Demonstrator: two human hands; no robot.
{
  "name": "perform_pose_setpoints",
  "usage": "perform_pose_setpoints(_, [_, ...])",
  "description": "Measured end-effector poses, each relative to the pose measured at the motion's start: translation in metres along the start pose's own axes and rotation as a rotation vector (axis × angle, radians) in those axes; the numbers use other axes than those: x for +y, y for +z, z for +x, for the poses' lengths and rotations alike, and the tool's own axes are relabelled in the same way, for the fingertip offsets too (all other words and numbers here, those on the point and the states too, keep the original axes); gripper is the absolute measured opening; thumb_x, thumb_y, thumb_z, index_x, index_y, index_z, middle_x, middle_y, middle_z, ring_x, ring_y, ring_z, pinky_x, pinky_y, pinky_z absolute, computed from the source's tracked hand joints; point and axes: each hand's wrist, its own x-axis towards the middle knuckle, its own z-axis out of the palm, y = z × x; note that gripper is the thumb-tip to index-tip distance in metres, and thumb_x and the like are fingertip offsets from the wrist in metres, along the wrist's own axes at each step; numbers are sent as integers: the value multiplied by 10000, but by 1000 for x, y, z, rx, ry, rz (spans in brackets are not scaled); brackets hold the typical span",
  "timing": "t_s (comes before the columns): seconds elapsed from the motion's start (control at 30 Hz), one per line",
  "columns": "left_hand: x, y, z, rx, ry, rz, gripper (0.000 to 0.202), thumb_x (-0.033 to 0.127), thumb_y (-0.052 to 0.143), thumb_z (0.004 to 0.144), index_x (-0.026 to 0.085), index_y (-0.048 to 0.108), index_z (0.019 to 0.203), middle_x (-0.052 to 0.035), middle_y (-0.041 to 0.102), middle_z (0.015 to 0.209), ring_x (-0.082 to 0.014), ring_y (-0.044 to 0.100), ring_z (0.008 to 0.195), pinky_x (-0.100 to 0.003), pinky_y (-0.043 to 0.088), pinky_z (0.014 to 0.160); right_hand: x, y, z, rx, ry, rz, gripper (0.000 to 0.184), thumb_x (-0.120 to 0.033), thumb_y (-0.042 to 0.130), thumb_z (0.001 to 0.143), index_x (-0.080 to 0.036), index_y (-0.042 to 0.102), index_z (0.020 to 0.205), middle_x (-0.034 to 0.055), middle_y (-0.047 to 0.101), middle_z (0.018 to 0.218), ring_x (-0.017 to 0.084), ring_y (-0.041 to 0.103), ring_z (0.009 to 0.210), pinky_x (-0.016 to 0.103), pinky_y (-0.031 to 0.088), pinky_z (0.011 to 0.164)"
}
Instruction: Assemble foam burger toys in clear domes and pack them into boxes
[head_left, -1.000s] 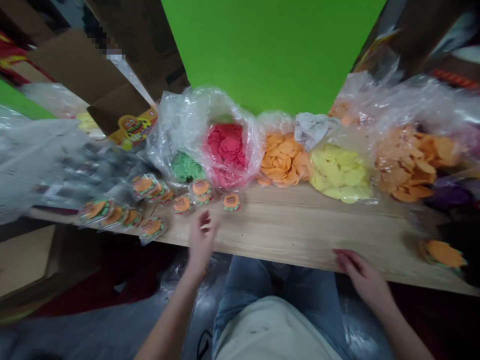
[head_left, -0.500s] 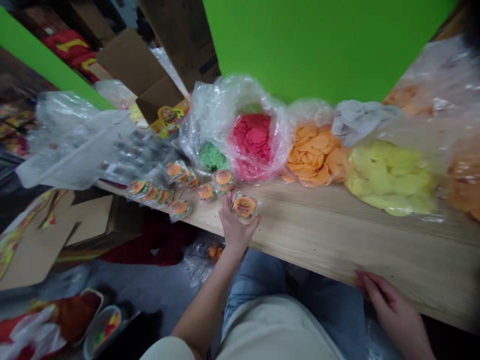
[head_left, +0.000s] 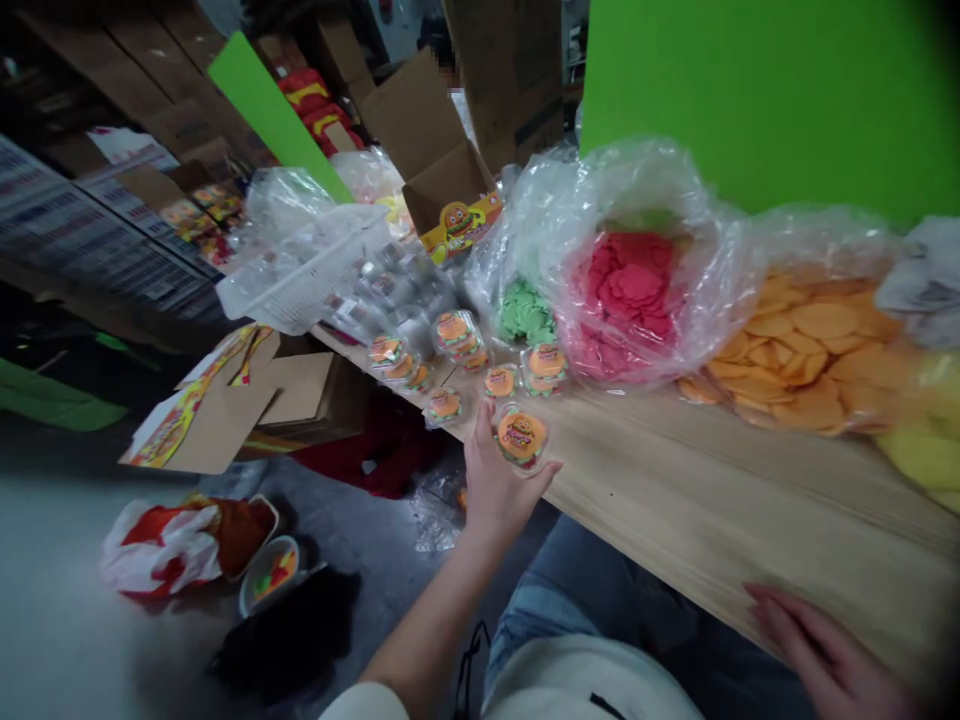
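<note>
My left hand (head_left: 506, 485) is wrapped round a small clear plastic box with a burger (head_left: 520, 436) inside, its orange top printed with a picture. The box is at the front part of the wooden table (head_left: 645, 480). Just beyond it are a single boxed burger (head_left: 500, 381) and a small stack of boxed burgers (head_left: 546, 367). Several more boxed burgers (head_left: 401, 362) stand to the left, some stacked. At the table's front edge on the right, my right hand (head_left: 821, 645) holds nothing, its fingers loosely stretched out.
Clear bags of green pieces (head_left: 527, 313), red pieces (head_left: 630, 290) and orange discs (head_left: 810, 350) line the table's back. A white basket (head_left: 300, 270) and empty-looking clear containers (head_left: 386, 290) are at left, near an open carton (head_left: 442, 190). A tub (head_left: 270, 575) sits on the floor.
The view has turned left. My left hand has moved the boxed burger left along the table, closer to the others. My right hand stays by the table's front edge.
</note>
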Motion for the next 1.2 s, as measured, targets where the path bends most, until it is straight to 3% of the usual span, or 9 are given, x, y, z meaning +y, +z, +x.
perform_pose_setpoints(0.13, [5, 35, -4, -77, 74, -47, 1064, 402, 763, 563, 196, 117, 1382, -166, 383, 1320, -294, 399, 1186, -460, 343, 970, -11, -4, -2, -78, 77, 45, 362, -522, 493, 763, -251, 634, 958, 66, 677, 994, 253, 643, 887, 375, 547, 798])
perform_pose_setpoints(0.3, [6, 111, 9, -144, 179, -66, 765, 346, 698, 638, 131, 300, 1255, -181, 416, 1192, -298, 396, 1158, -469, 340, 949, -31, -5, -16, -70, 51, 11, 335, -470, 445, 825, -225, 614, 978, 83, 654, 1029, 243, 609, 943, 404, 497, 860])
perform_pose_setpoints(0.4, [16, 139, 16, -138, 151, 22, 736, 468, 663, 630, 85, 357, 1179, -206, 430, 1138, -352, 373, 1140, -532, 295, 936, -41, -28, -27, -1, -21, -75, 298, -402, 412, 855, -214, 627, 940, 80, 658, 975, 226, 601, 917, 376, 485, 837])
perform_pose_setpoints(0.5, [29, 144, 12, -95, 198, 76, 776, 522, 632, 628, 63, 367, 1195, -218, 399, 1185, -371, 303, 1191, -542, 215, 978, -29, -95, -29, 230, 21, -246, 293, -340, 382, 869, -186, 615, 958, 82, 655, 928, 211, 603, 861, 340, 491, 755])
perform_pose_setpoints(0.6, [46, 133, -9, -72, 319, 30, 716, 491, 632, 648, 90, 413, 1200, -197, 392, 1207, -339, 315, 1199, -496, 231, 991, -4, -195, -23, 503, 137, -576, 284, -285, 393, 850, -142, 614, 958, 107, 651, 933, 228, 592, 883, 351, 466, 777])
perform_pose_setpoints(0.77, [86, 119, -61, -197, 482, -94, 508, 416, 580, 724, 123, 493, 1129, -166, 485, 1127, -311, 395, 1155, -484, 271, 989, 32, -313, 26, 267, 158, -923, 291, -147, 380, 817, -40, 611, 958, 129, 634, 1008, 199, 559, 958, 381, 382, 871])
perform_pose_setpoints(0.87, [103, 124, -83, -390, 567, -174, 369, 364, 559, 756, 154, 538, 1058, -137, 529, 1080, -281, 463, 1083, -459, 337, 957, 45, -324, 57, 156, 172, -904, 57, -87, 584, 692, -97, 627, 728, 78, 675, 814, 198, 593, 818, 382, 441, 777])
perform_pose_setpoints(1.0, [113, 135, -102, -714, 513, -310, 233, 341, 535, 779, 196, 582, 955, -93, 571, 1016, -240, 534, 981, -411, 431, 872, 56, -315, 70, 30, 156, -851, 83, -58, 605, 659, -107, 600, 592, 20, 634, 608, 153, 599, 697, 280, 433, 716])
perform_pose_setpoints(1.2, [161, 165, -130, -1317, -105, -628, 252, 350, 552, 775, 185, 583, 962, -64, 625, 935, -168, 624, 743, -343, 511, 732, 44, -294, 54, -3, 82, -740, 126, -159, 490, 809, -120, 608, 794, 10, 638, 698, 103, 585, 662, 191, 378, 637])
